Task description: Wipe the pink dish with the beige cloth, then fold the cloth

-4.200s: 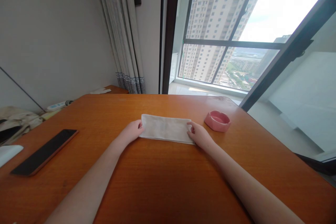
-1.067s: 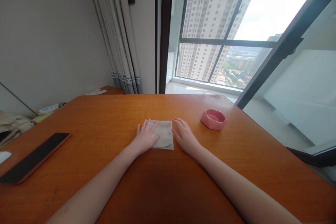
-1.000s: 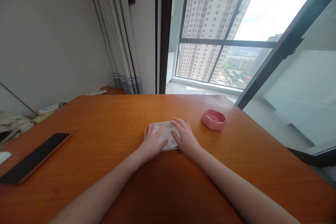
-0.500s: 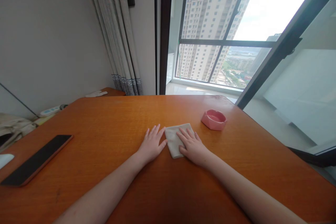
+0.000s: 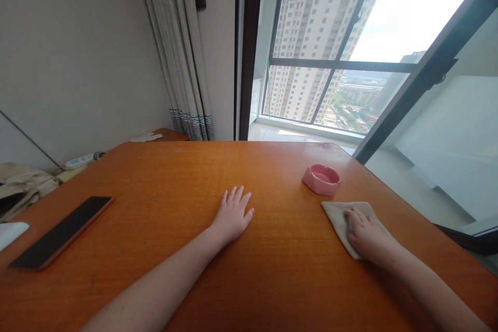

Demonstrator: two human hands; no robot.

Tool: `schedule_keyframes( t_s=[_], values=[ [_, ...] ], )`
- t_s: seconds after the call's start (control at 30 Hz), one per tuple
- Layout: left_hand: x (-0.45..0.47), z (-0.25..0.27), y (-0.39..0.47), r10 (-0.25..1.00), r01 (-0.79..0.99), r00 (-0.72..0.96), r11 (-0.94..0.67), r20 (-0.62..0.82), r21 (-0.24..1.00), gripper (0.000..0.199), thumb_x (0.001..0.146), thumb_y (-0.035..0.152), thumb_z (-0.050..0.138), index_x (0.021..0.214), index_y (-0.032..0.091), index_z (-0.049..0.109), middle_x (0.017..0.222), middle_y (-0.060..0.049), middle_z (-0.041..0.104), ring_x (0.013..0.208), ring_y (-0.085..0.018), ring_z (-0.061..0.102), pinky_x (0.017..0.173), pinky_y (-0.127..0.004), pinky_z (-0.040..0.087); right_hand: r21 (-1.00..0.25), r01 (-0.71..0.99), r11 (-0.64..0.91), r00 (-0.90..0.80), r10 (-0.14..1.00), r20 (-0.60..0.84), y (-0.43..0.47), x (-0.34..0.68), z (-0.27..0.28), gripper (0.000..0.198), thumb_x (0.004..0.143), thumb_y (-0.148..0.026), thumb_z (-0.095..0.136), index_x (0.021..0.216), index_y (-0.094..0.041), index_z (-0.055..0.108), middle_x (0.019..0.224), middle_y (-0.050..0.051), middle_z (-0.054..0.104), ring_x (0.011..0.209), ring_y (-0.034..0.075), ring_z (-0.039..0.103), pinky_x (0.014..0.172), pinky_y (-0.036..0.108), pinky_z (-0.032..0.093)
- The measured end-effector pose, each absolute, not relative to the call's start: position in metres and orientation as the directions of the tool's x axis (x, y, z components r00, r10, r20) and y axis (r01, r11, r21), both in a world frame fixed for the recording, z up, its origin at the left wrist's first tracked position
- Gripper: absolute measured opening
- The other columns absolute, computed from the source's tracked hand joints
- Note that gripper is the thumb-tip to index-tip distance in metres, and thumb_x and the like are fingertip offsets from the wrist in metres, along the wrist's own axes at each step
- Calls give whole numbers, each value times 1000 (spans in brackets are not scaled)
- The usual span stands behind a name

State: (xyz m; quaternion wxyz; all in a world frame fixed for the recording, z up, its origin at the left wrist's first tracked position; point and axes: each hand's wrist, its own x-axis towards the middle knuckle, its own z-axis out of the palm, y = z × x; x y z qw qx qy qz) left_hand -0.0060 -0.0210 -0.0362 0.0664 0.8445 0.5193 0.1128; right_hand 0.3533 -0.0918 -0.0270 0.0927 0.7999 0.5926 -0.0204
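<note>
My left hand (image 5: pixel 232 215) lies palm down on the bare wood of the table (image 5: pixel 155 181), its fingers spread and nothing in them. To the right, my right hand (image 5: pixel 365 233) presses on a beige folded cloth (image 5: pixel 338 212), fingers bent and gripping it against the tabletop. Part of the cloth is hidden under that hand. Just beyond the cloth, and apart from it, stands a pink angular ashtray (image 5: pixel 321 180).
A long black slab with a reddish edge (image 5: pixel 62 233) lies on the left side of the table, with a white object (image 5: pixel 11 233) beside it. Past the left edge are a power strip (image 5: pixel 80 161) and crumpled fabric (image 5: pixel 23 187). A glass door (image 5: pixel 443 135) stands at the right.
My right hand has slid the cloth to the right, to just in front of the ashtray, and its fingers are now bent. My left hand has stayed nearly in place.
</note>
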Motion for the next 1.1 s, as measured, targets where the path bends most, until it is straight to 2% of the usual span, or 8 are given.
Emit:
schedule_keyframes(
  t_s=[0.1, 0.17, 0.23, 0.3, 0.33, 0.4, 0.57, 1.1],
  values=[
    [-6, -35, -21, 894, 855, 423, -448, 148, 262, 51, 88, 41, 36, 132, 17, 42, 145, -14, 31, 136, -30, 22, 110, -53, 14, 193, 943, -271, 285, 957, -47, -88, 325, -9, 46, 76, -13, 37, 116, -17, 59, 141, 15, 38, 129, 42, 30, 94, 70, 25],
    [-5, -31, -22, 877, 821, 444, -480, 181, 309, 44, 87, 37, 40, 126, 17, 48, 144, -14, 34, 135, -30, 24, 110, -54, 14, 163, 982, -95, 85, 994, 66, -82, 290, 4, 44, 76, -12, 39, 115, -15, 59, 140, 17, 39, 130, 42, 29, 100, 67, 17],
    [-3, -26, -23, 835, 749, 490, -550, 250, 370, 34, 84, 31, 44, 113, 18, 56, 140, -12, 39, 133, -29, 29, 110, -52, 16, -13, 986, 167, -165, 979, 121, -72, 246, 14, 49, 76, -13, 41, 124, -13, 51, 138, 16, 42, 129, 35, 33, 105, 59, 20],
    [-1, -23, -24, 777, 643, 554, -627, 299, 439, 27, 79, 23, 49, 103, 18, 59, 129, -11, 51, 123, -26, 42, 106, -47, 28, -265, 849, 458, -427, 888, 168, -60, 202, 16, 60, 76, -13, 42, 135, -15, 38, 138, 12, 42, 127, 24, 39, 107, 44, 30],
    [-1, -22, -25, 746, 585, 594, -658, 302, 474, 28, 75, 19, 50, 102, 18, 59, 122, -10, 56, 116, -25, 48, 102, -43, 34, -363, 762, 537, -494, 844, 211, -54, 182, 13, 62, 75, -12, 43, 136, -15, 36, 138, 12, 42, 127, 21, 40, 106, 39, 33],
    [-1, -24, -26, 692, 492, 667, -688, 277, 534, 36, 69, 12, 50, 105, 16, 58, 112, -10, 62, 106, -23, 56, 93, -37, 43, -467, 625, 626, -566, 775, 282, -42, 152, 4, 62, 71, -7, 43, 133, -15, 41, 133, 11, 47, 122, 19, 45, 103, 35, 37],
    [-2, -30, -23, 705, 498, 671, -659, 231, 563, 38, 66, 9, 46, 101, 12, 62, 108, -11, 65, 102, -24, 58, 87, -34, 47, -572, 483, 663, -582, 731, 356, -27, 133, -18, 56, 65, -2, 45, 116, -21, 57, 116, 6, 61, 109, 19, 55, 97, 35, 42],
    [1, -28, -26, 699, 512, 680, -669, 222, 538, 34, 66, 12, 48, 97, 10, 64, 105, -14, 66, 100, -26, 59, 87, -35, 47, -589, 467, 660, -560, 736, 381, -31, 141, -21, 54, 66, -2, 45, 114, -19, 60, 116, 7, 62, 109, 19, 55, 98, 35, 41]
  ],
)
